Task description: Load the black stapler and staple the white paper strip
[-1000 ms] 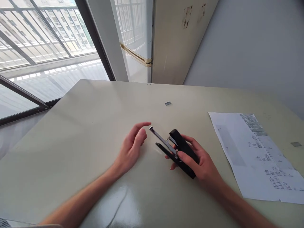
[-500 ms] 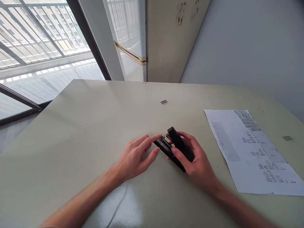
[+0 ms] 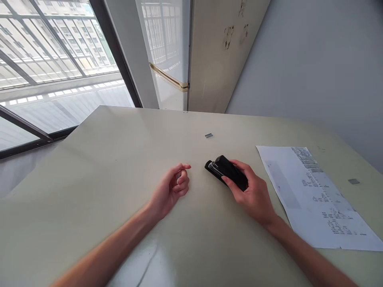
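Observation:
My right hand (image 3: pixel 255 195) is wrapped round a black stapler (image 3: pixel 231 173) above the middle of the table. Its upper arm sits close over the base, and the metal front part shows between them at the left end. To the left, apart from the stapler, is my left hand (image 3: pixel 172 189), its fingers curled in and its thumb side turned up. What it holds, if anything, is hidden within the curled fingers.
A small grey strip of staples (image 3: pixel 208 135) lies beyond the stapler. To the right is a printed sheet of paper (image 3: pixel 287 191), with a small flat grey piece (image 3: pixel 353 181) past it. A fridge (image 3: pixel 170 52) stands behind the table (image 3: pixel 134 143).
My left hand has drawn back left from the stapler's front and curled its fingers. The stapler's raised upper arm has come down towards its base in my right hand.

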Motion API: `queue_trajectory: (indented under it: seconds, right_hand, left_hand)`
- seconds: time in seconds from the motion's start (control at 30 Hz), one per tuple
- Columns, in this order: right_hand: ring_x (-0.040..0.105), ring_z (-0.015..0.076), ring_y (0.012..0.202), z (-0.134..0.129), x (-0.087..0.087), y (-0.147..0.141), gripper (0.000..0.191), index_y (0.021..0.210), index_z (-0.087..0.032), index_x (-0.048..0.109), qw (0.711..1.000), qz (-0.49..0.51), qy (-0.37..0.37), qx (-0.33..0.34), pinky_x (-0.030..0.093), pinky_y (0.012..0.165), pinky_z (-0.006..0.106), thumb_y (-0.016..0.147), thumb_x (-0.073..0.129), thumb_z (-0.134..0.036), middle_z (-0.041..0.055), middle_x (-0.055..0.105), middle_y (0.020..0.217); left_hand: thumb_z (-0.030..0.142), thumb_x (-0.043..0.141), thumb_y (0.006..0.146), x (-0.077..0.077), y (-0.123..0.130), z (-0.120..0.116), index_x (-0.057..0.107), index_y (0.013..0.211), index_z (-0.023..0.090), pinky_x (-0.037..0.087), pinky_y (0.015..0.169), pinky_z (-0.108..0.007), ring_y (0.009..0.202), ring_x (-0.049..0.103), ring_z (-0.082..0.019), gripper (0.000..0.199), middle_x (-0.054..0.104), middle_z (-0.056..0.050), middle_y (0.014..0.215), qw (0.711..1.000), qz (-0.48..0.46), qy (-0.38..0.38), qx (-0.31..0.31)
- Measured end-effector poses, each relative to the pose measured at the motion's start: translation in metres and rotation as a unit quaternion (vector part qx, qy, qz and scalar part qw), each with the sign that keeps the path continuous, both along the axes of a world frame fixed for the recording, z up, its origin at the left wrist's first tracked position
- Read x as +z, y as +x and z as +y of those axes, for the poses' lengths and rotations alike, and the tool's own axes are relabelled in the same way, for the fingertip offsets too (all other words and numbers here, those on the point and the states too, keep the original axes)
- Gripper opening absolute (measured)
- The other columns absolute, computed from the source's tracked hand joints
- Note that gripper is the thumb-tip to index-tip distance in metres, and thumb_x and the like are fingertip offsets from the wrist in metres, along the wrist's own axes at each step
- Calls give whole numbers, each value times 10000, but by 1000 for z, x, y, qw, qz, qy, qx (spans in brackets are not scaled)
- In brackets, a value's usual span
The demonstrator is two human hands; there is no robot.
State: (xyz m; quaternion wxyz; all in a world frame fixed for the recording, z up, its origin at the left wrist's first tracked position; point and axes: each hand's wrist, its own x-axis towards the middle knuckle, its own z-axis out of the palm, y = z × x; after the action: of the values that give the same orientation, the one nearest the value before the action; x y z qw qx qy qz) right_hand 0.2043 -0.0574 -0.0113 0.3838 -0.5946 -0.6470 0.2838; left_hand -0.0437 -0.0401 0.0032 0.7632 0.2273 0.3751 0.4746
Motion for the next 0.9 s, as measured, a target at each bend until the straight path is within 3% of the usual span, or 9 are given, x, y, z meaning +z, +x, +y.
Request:
queue_trajectory:
  seconds: [0.17,0.3,0.47,0.53,0.63,0.73,0.8,0.9]
  right_hand:
    - [736,290,1103,51,-2,-17,366,1327,-271,610,994,-65,61,68,577,970,450,974,659,-357,68,766,1250]
    - [730,288,1123,102,-3,-46,381,1340,-248,594,983,-92,87,134,552,994,440,964,650,-271,76,762,1275]
    - [703,284,1180,140,15,-76,404,1374,-209,578,961,-148,63,225,527,1023,435,975,648,-207,97,749,1307]
    - [670,288,1238,135,27,-80,402,1387,-202,572,959,-147,91,224,519,1040,440,990,635,-209,109,714,1365]
    - [643,276,1244,104,41,-80,299,1325,-204,608,953,-136,184,199,515,1056,437,1028,573,-212,106,704,1328]
    - [641,296,1180,60,42,-80,151,1148,-222,682,942,-172,210,198,522,1053,477,1023,609,-265,111,714,1206]
    - [596,354,1252,34,36,-83,153,1060,-206,704,940,-218,188,186,528,1055,536,964,720,-325,157,675,1237]
    - [536,391,1357,12,26,-88,136,1027,-189,712,937,-257,178,158,520,1088,586,935,763,-274,203,632,1312]
  left_hand:
    - [251,648,971,1,-5,6,710,986,92,449,505,-190,534,444,-74,171,494,19,709,988,-127,-62,57]
    - [255,623,984,0,-6,7,724,1017,70,592,697,-261,719,655,-151,214,653,-81,837,982,-158,-83,66]
    - [317,595,1011,-2,-7,8,733,1066,51,615,875,-314,998,748,-240,305,744,-193,1107,980,-170,-87,60]
    - [346,575,1024,-3,-7,8,730,1095,51,599,966,-345,1149,729,-284,340,726,-230,1250,979,-174,-84,60]
    - [370,534,1044,-3,-5,8,710,1167,35,566,1046,-384,1234,699,-312,398,705,-251,1312,978,-189,-74,55]
    - [400,488,1064,-2,-2,4,685,1239,19,590,958,-383,1079,745,-291,463,748,-228,1145,977,-199,-67,40]
    - [435,460,1076,-1,0,0,686,1258,25,602,840,-355,885,753,-255,502,750,-170,974,977,-200,-72,18]
    - [458,448,1085,1,4,-7,700,1265,54,593,765,-323,724,712,-207,509,707,-93,834,976,-198,-87,-14]
